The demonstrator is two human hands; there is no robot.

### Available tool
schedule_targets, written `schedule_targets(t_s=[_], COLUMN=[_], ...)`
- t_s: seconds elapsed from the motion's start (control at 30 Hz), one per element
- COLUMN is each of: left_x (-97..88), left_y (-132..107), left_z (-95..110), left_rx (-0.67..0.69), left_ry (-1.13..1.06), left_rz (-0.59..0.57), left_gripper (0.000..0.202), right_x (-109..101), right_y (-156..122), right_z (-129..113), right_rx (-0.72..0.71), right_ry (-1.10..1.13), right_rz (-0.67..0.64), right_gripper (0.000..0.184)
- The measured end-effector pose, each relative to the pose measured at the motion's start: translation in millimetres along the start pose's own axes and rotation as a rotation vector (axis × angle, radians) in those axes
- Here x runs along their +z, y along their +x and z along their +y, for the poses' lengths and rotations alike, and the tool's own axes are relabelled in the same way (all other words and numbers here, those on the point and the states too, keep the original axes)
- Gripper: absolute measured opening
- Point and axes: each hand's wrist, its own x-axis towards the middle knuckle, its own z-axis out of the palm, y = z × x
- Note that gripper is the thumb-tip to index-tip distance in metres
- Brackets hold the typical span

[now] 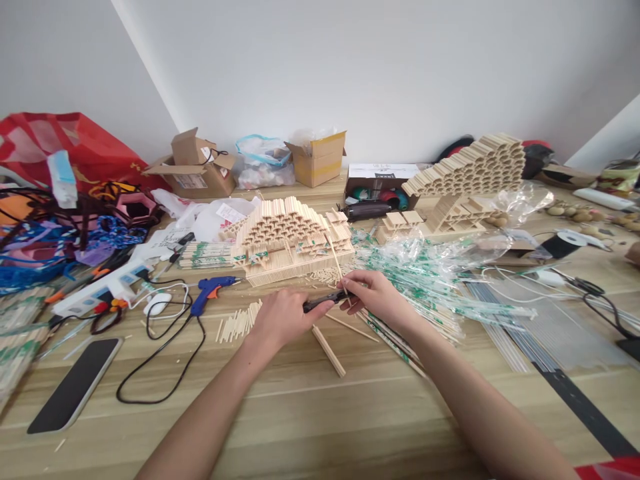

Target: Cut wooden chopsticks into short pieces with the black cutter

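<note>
My left hand (283, 317) is wrapped round the dark handles of a pair of pliers or cutters (320, 302); the exact kind is hard to make out. My right hand (373, 293) pinches a thin wooden stick (334, 259), which slants up and away and meets the tool's jaws. Just behind stands a model house of glued sticks (285, 233). Left of my left hand lies a row of short cut sticks (239, 323). Below the tool are a bundle of joined sticks (329, 351) and a loose stick (354, 328).
A blue glue gun (213, 293) with a looping cord lies left, near a power strip (105, 290) and a phone (75, 385). Wrapped chopsticks and plastic sleeves (425, 287) spread right. Another stick model (465, 180) and cardboard boxes (317, 160) stand behind.
</note>
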Motion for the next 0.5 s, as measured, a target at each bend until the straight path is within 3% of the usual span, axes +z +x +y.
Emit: schedule_targets(t_s=[0.3, 0.5], left_x=[4.4, -14.5], left_y=[3, 7], left_z=[-1, -16], left_rx=[-0.014, -0.166], left_ry=[0.082, 0.061], left_rz=[0.028, -0.016], left_gripper=[0.083, 0.084], right_x=[0, 0], right_y=[-1, -7], right_z=[-1, -5], right_rx=[-0.022, -0.137], right_ry=[-0.008, 0.015], right_rz=[0.005, 0.120], right_gripper=[0.024, 0.037])
